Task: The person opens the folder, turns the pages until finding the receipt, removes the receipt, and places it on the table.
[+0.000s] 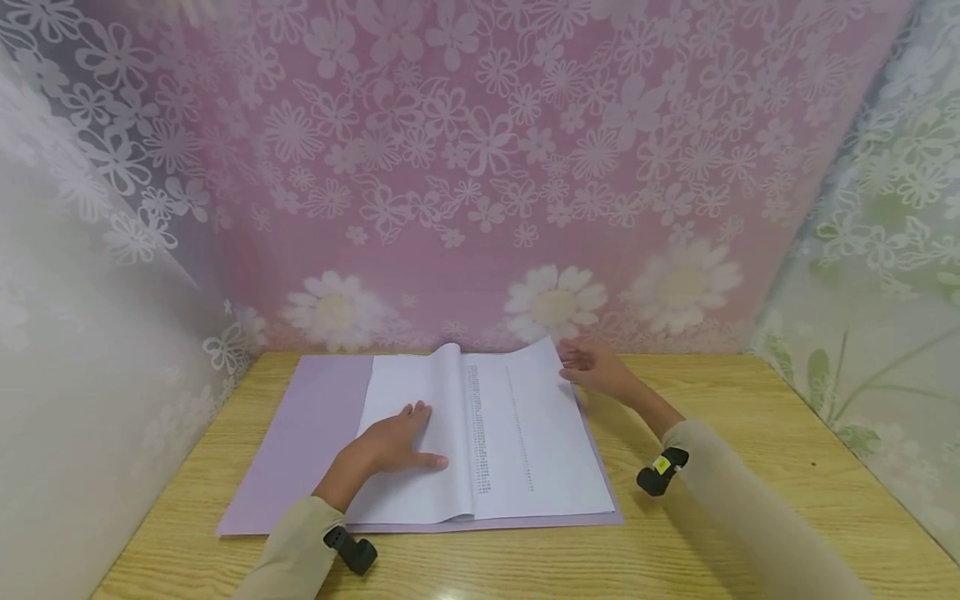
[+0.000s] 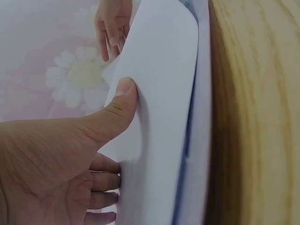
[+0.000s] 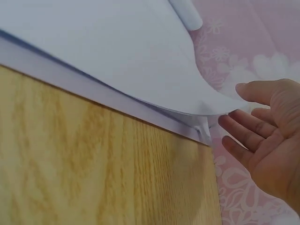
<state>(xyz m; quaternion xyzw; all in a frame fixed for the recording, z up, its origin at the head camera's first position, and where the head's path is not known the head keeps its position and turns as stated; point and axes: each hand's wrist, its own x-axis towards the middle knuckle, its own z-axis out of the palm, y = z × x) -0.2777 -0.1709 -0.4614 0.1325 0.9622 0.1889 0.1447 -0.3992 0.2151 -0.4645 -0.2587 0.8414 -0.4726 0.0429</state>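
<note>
A folder with a light purple cover [image 1: 318,442] lies spread on the table, holding white sheets. The right-hand sheet [image 1: 540,433] bears columns of small print, and its far right corner is lifted. At that corner my right hand [image 1: 600,371] pinches the paper, thumb above and fingers beneath in the right wrist view. My left hand [image 1: 393,442] rests on the turned white pages [image 1: 401,383] on the left side, thumb stretched toward the middle. Those pages bulge in a curved fold beside the spine, and the left thumb [image 2: 123,89] touches the paper in the left wrist view.
The wood-grain table [image 1: 712,400] extends around the folder. Flowered pink cloth [image 1: 465,250] hangs right behind the table's far edge, with pale patterned sheets at both sides. Each wrist carries a small black camera.
</note>
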